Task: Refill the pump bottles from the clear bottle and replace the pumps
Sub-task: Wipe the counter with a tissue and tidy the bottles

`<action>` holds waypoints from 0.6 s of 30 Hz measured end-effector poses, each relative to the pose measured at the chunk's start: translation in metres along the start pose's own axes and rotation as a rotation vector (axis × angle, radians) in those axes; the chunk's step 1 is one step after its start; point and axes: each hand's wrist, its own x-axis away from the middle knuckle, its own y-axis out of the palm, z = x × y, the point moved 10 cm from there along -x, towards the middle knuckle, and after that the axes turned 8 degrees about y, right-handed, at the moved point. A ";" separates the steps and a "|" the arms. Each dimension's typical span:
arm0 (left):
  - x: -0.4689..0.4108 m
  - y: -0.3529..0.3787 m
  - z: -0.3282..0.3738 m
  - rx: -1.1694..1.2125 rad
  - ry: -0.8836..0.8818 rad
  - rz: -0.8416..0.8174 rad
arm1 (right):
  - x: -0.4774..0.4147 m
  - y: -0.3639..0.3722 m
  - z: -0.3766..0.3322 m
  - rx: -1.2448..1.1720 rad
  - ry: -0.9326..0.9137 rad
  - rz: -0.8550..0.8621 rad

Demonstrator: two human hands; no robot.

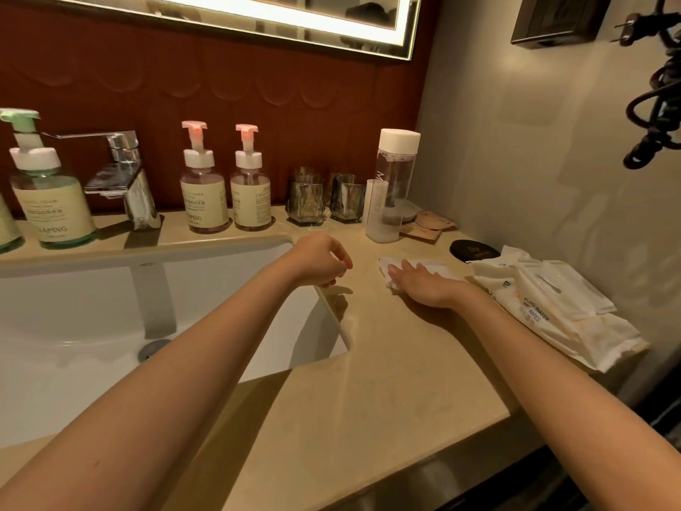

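My forearms spanned the counter; left hand hovered loosely curled, empty; right hand pressed flat on a wipe.

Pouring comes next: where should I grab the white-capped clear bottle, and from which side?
Grip the clear bottle round its upper body, just under the white cap, coming from the front right. It stands upright, and a frosted bottle covers its lower front while glass tumblers crowd its left.
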 end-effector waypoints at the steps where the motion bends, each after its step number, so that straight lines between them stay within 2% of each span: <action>1: -0.001 -0.001 -0.002 -0.005 -0.004 -0.004 | -0.007 0.000 -0.004 0.008 -0.003 0.000; 7: -0.006 -0.021 -0.025 -0.010 -0.053 0.019 | -0.045 0.005 -0.066 0.050 -0.095 -0.017; 18: 0.003 -0.052 -0.076 -0.002 -0.172 0.064 | -0.095 0.001 -0.126 -0.026 -0.059 -0.051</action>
